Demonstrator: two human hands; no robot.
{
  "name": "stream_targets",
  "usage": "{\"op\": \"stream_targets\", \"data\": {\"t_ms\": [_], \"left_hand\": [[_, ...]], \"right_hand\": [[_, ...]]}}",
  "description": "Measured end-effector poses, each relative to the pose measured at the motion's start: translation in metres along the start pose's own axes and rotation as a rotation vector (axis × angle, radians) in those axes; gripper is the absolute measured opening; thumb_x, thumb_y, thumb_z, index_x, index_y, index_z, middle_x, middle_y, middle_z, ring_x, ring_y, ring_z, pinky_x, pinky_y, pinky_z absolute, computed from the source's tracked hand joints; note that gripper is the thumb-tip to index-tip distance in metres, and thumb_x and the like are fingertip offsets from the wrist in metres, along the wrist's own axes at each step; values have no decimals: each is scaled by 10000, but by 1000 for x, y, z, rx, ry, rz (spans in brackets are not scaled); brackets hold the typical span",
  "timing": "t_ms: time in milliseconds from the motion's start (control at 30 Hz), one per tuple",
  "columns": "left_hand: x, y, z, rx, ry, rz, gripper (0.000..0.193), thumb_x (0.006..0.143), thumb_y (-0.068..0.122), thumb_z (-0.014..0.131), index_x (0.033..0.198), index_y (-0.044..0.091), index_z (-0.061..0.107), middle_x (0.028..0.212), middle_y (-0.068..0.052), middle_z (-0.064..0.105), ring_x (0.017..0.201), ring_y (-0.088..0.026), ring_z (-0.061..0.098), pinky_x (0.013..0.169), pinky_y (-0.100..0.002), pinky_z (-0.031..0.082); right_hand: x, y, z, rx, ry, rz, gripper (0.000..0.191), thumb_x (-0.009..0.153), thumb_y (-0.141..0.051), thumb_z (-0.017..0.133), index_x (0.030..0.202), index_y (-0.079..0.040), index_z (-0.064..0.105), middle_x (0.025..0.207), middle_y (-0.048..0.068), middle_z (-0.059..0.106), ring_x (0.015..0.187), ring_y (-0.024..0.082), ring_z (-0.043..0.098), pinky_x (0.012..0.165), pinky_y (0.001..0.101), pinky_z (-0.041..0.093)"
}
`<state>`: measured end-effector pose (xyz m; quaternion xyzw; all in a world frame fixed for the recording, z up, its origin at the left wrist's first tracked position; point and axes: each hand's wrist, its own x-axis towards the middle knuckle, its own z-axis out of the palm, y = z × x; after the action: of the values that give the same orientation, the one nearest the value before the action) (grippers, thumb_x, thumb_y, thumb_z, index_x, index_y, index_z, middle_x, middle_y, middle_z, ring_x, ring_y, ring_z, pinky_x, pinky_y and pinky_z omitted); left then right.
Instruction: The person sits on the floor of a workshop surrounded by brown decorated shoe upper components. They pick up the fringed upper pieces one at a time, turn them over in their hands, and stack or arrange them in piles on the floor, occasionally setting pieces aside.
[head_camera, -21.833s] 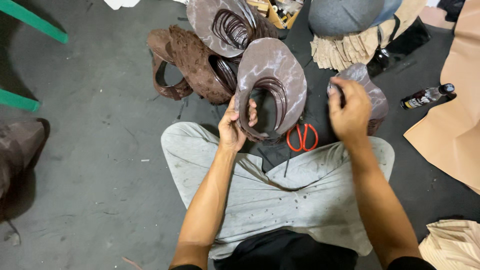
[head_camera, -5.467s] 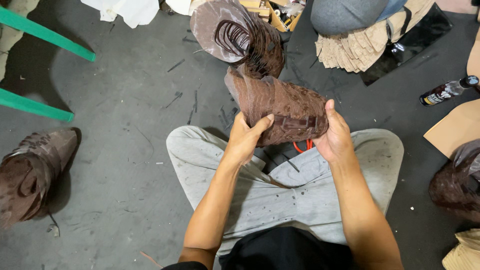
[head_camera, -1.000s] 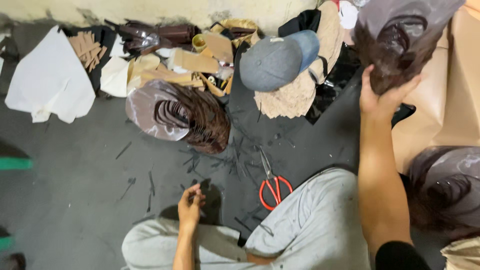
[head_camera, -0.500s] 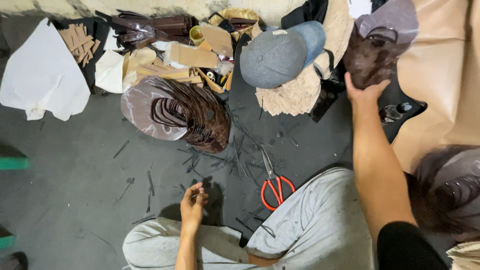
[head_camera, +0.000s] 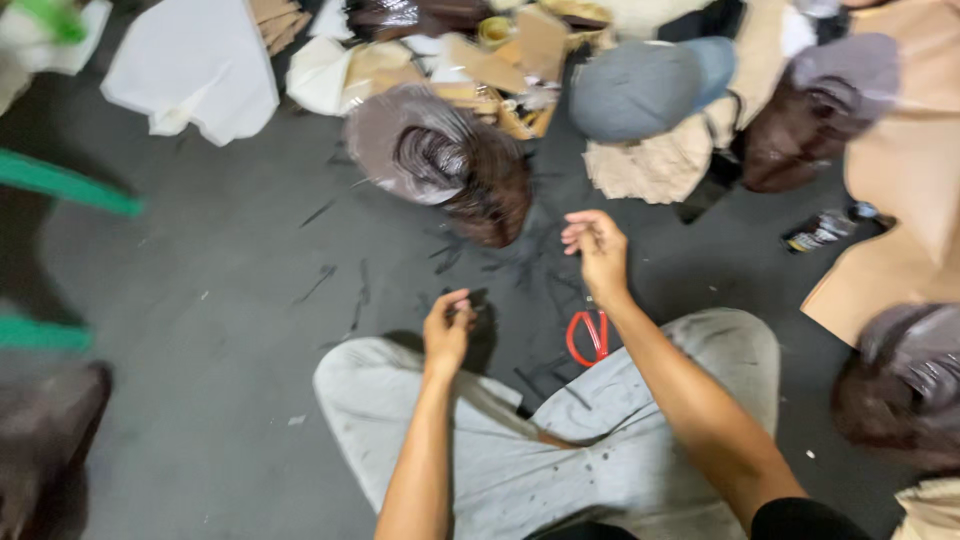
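Observation:
I sit cross-legged on a dark grey floor in light grey trousers. My left hand (head_camera: 447, 328) hovers over my left knee, fingers loosely curled, and holds nothing that I can see. My right hand (head_camera: 597, 248) is in the air in front of me with its fingers apart and empty. Red-handled scissors (head_camera: 587, 335) lie on the floor just below it. A brown woven bag piece with a plastic-wrapped top (head_camera: 440, 160) sits on the floor ahead of both hands. Another brown bag piece (head_camera: 815, 115) rests at the upper right against tan sheet material.
A grey cap (head_camera: 645, 88) lies on tan paper scraps at the top. White paper (head_camera: 195, 65) is at the top left, green chair legs (head_camera: 70, 185) at the left. A dark bottle (head_camera: 825, 230) and tan sheets (head_camera: 900, 250) are right, another wrapped brown piece (head_camera: 905, 385) at lower right.
My right hand has let go of the brown piece at the upper right and drawn back toward the middle, near the scissors. The view has tilted and blurred. My left hand stays by my knee.

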<state>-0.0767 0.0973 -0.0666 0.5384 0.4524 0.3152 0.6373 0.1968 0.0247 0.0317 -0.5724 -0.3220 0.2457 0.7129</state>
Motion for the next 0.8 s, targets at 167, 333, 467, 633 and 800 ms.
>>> {"op": "stream_targets", "data": {"t_ms": [167, 333, 467, 633, 800], "left_hand": [[6, 4, 17, -119, 57, -1, 300, 947, -9, 553, 1221, 47, 661, 1008, -38, 705, 783, -108, 658, 677, -261, 562], [9, 11, 28, -134, 84, -57, 261, 964, -10, 555, 1192, 37, 674, 969, -61, 698, 765, -117, 647, 654, -268, 552], [8, 12, 30, -114, 88, -71, 250, 976, 7, 561, 1194, 37, 679, 969, -56, 700, 770, -109, 647, 664, -256, 543], [7, 18, 31, -116, 99, -83, 252, 960, 27, 583, 1192, 41, 682, 968, -34, 699, 783, -99, 654, 672, -258, 547], [10, 33, 24, -202, 264, -63, 355, 1015, 219, 572, 1349, 99, 578, 1050, -85, 667, 837, -148, 602, 714, -290, 516]], "right_hand": [[9, -30, 106, -595, -350, -416, 364, 935, -59, 671, 1293, -17, 622, 1191, 168, 654, 1099, 295, 647, 938, 366, 523], [56, -37, 175, -947, -682, -705, 959, 756, -296, 847, 1521, 29, 370, 1438, 251, 526, 1330, 416, 489, 1113, 472, 355], [91, -14, 177, -1791, -927, -162, 1330, 642, -619, 897, 1630, -10, 247, 1266, 184, 696, 1222, 326, 630, 1259, 429, 267], [102, 15, 160, -1902, -774, -170, 531, 643, -392, 914, 1063, -98, 776, 1067, 118, 744, 1139, 278, 647, 1051, 495, 394], [80, -2, 169, -1638, -669, -297, 268, 655, -311, 877, 798, -107, 780, 857, 156, 751, 878, 303, 731, 887, 446, 477]]}}
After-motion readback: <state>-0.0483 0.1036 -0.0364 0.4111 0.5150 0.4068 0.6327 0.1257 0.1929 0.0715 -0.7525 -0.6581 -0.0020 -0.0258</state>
